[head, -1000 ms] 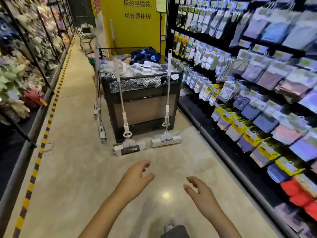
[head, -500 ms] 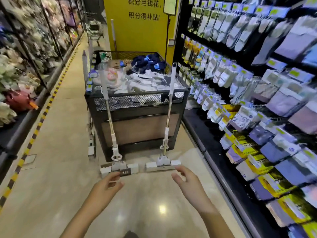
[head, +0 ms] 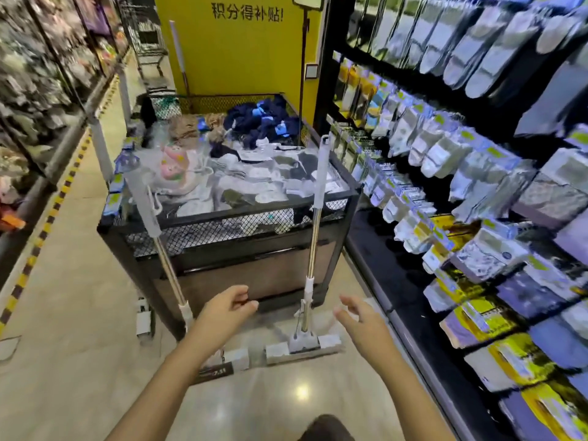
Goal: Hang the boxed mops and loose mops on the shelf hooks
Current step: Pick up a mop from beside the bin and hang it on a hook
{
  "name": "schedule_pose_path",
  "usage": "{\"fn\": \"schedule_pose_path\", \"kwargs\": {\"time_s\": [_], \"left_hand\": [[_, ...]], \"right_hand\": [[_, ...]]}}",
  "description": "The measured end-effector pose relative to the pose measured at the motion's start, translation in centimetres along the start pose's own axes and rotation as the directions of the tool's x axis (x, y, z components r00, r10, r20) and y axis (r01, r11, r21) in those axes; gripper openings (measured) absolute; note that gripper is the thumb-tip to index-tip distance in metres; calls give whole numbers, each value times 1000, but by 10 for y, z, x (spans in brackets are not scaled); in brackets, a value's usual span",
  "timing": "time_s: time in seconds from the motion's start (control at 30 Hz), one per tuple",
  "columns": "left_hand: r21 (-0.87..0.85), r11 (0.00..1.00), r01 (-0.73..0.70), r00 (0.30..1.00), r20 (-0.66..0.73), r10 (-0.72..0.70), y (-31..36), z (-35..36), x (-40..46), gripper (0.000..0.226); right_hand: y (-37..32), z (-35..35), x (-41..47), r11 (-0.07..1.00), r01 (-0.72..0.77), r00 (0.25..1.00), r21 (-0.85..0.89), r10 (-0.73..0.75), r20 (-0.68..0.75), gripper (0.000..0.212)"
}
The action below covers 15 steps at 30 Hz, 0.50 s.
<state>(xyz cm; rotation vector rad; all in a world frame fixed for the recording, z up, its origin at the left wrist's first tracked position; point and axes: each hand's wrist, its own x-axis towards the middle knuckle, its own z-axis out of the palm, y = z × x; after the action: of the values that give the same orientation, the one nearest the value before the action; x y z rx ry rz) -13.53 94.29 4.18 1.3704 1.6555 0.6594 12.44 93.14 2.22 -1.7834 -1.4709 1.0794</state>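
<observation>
Both bare arms reach out low over the pale tiled floor (head: 63,313); the left hand (head: 222,313) has its fingers loosely curled with thumb and fingertips close together, holding nothing; the right hand (head: 362,323) is spread and relaxed, fingers apart, also holding nothing. Just beyond them two loose mops stand on the floor, leaning against the front of a black mesh bin (head: 241,230); the left mop (head: 152,214) has its head partly hidden behind the left forearm, and its handle slants up and to the left against the bin's rim; the right mop (head: 313,237) stands nearly upright between the two hands, its flat sponge head (head: 302,345) resting on the tiles and its handle top reaching above the bin's edge. The bin is heaped with packaged socks and dark cloth bundles. To the right a black shelf (head: 397,281) carries rows of packs hanging on hooks; to the left, blurred goods line another rack (head: 38,100); at the far end stands a yellow wall (head: 241,58) with printed characters.
</observation>
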Motion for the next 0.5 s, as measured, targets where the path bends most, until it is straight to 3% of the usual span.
{"fn": "schedule_pose_path", "kwargs": {"time_s": [0.1,0.23,0.5], "left_hand": [[24,1000,-10,1000,17,9,22,12,43,47],[-99,993,65,998,11,-65,40,32,87,44],[-301,939,164,965,-149,-216,66,67,147,42]], "right_hand": [[-2,-12,51,1000,14,1000,-13,-13,25,37],[-11,-31,137,994,74,995,-76,-68,72,41],[-66,-59,320,984,177,964,12,-176,200,72]]}}
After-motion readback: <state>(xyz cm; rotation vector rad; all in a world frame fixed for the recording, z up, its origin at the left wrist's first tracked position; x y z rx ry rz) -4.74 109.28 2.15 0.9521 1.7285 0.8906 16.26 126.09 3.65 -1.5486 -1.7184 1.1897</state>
